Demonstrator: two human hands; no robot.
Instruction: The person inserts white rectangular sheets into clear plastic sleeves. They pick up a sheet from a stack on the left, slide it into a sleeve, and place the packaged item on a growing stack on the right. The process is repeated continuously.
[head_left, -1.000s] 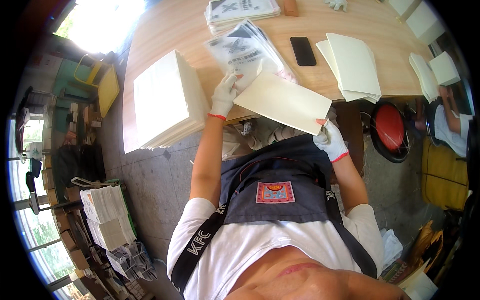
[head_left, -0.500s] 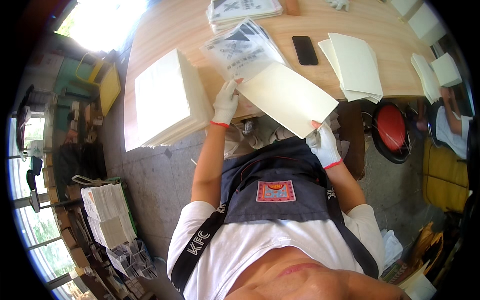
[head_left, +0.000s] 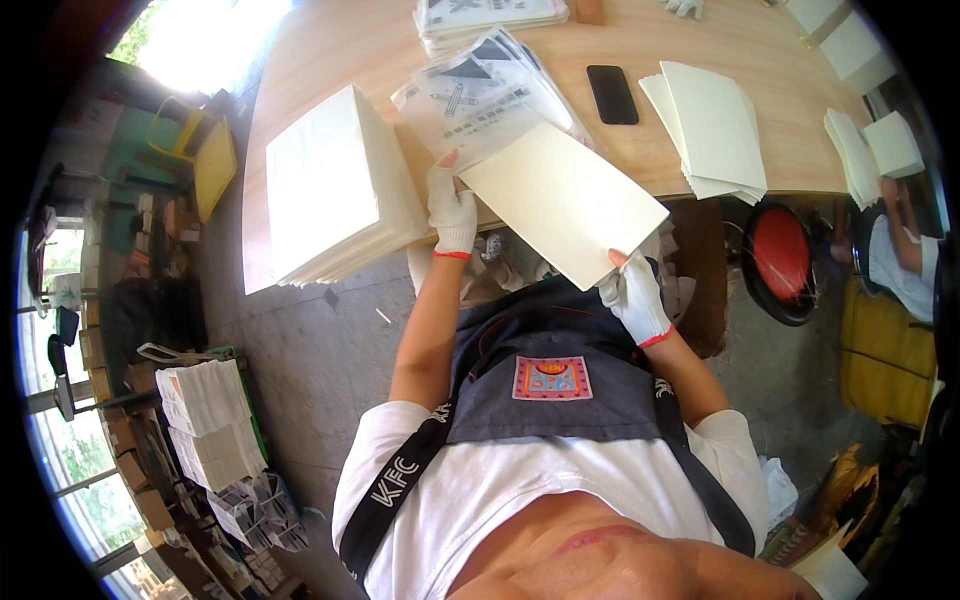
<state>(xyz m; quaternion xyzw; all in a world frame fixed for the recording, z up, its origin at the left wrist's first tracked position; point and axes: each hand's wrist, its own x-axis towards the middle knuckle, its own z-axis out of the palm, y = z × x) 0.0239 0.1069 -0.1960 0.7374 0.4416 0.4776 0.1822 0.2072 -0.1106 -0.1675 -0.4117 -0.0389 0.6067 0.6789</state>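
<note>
Step in hand: a cream sheet (head_left: 562,200) is held tilted over the counter's near edge, apparently being fed toward a clear printed bag (head_left: 480,95).
Left grip: left hand (head_left: 452,210), gloved, pinches the sheet's upper-left corner where it meets the bag's mouth.
Right grip: right hand (head_left: 632,298), gloved, clenched on the sheet's lower edge.
Next move, judged: hold the bag mouth open at the left grip while the right grip pushes the sheet squarely in.
Surface: wooden counter (head_left: 370,45); tall cream stack (head_left: 325,185) left of the left grip; phone (head_left: 611,94) and smaller stack (head_left: 712,128) beyond the right grip.
Room: concrete floor, red stool (head_left: 780,262) right, paper bundles (head_left: 205,425) far left.
</note>
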